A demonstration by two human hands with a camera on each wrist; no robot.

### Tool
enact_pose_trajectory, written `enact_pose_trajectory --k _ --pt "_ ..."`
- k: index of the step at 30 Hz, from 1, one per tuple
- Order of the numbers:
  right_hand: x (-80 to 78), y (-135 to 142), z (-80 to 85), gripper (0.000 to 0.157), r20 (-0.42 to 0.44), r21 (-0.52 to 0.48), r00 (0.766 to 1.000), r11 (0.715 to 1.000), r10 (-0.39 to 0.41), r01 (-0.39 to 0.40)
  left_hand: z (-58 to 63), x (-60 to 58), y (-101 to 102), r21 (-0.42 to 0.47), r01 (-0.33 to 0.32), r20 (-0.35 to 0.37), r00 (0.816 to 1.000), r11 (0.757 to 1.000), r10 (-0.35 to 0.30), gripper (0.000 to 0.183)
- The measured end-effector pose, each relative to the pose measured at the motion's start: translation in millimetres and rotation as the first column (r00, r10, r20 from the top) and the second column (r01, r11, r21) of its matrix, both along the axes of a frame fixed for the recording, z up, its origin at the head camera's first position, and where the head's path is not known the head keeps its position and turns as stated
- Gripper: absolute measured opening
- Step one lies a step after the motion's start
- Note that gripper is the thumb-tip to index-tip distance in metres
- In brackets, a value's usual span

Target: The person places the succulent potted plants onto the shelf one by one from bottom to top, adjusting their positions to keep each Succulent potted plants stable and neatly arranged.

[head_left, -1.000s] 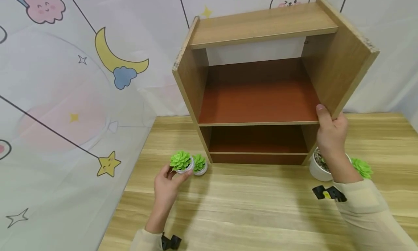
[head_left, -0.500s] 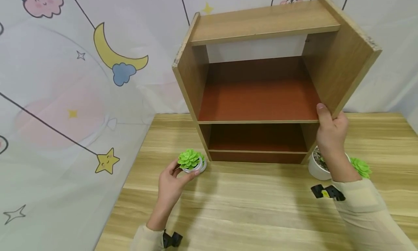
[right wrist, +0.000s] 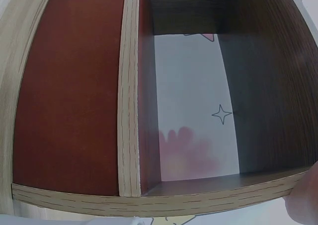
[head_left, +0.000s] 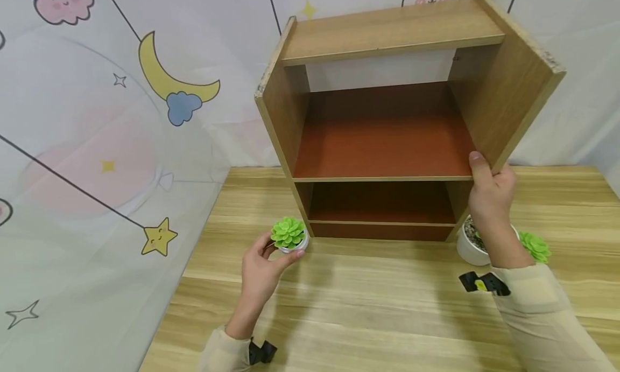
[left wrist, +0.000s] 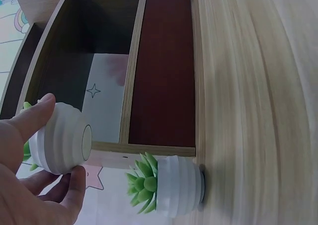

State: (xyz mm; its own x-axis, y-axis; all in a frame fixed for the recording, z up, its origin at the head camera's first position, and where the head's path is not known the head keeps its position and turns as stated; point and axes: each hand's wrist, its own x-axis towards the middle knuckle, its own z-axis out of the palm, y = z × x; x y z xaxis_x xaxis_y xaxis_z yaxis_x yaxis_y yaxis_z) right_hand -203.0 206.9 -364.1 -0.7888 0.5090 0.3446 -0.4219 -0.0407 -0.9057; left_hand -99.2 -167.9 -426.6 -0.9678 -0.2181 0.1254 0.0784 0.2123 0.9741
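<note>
My left hand [head_left: 263, 269] pinches the white ribbed pot of a small artificial succulent [head_left: 287, 233] between thumb and fingers. Seen from the left wrist, that pot [left wrist: 62, 138] is off the table, its base tilted towards the wood surface. A second potted succulent [left wrist: 179, 185] stands on the table by the shelf's left side; from the head, the held plant mostly hides it. My right hand [head_left: 491, 197] grips the right side panel of a wooden shelf [head_left: 508, 92], thumb on the inner face. Only a blurred bit of that hand [right wrist: 304, 197] enters the right wrist view.
Beside the shelf's right foot, partly behind my right forearm, are a white pot with gravel [head_left: 472, 248] and a green succulent [head_left: 535, 247]. The wood-grain table [head_left: 378, 307] spreads in front. A printed cloth [head_left: 97, 199] hangs behind and to the left.
My left hand has moved right with the potted succulent, which now overlaps the second one in the head view. My right hand keeps its grip on the shelf.
</note>
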Motion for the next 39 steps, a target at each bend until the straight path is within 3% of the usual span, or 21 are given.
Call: enact_pose_trajectory --k 8,15,23,25,29,36,39 --pt "-0.6 0 0.2 0.011 0.022 0.02 1.0 1.0 -0.011 0.01 1.1 -2.3 8 -0.014 -0.003 -0.051 0.999 1.0 0.003 0.059" --pt "-0.2 0 -0.6 0.013 0.019 0.015 1.0 1.0 -0.008 0.008 4.9 -6.3 15 -0.015 -0.013 -0.027 1.0 1.0 0.013 0.059" --pt "0.1 1 -0.8 0.017 0.0 0.015 1.0 1.0 0.007 -0.007 39.9 1.0 32 -0.052 0.006 -0.008 1.0 0.999 -0.006 0.056" --pt "0.3 1 -0.4 0.019 0.003 0.027 1.0 1.0 0.004 -0.004 40.7 0.0 34 -0.05 0.013 -0.006 1.0 0.999 -0.013 0.056" --pt "0.7 1 0.3 0.022 0.003 0.032 1.0 1.0 0.0 0.0 38.7 -3.6 37 -0.037 0.034 0.01 0.999 0.999 -0.034 0.057" --pt "-0.5 0 -0.4 0.019 -0.025 0.008 1.0 1.0 -0.005 0.005 11.4 -15.7 35 -0.009 0.045 0.042 0.998 0.999 -0.044 0.06" --pt "-1.6 -1 -0.9 0.02 -0.037 -0.013 0.999 1.0 -0.001 0.001 6.7 -17.9 35 0.002 0.051 0.027 0.998 0.999 -0.051 0.06"
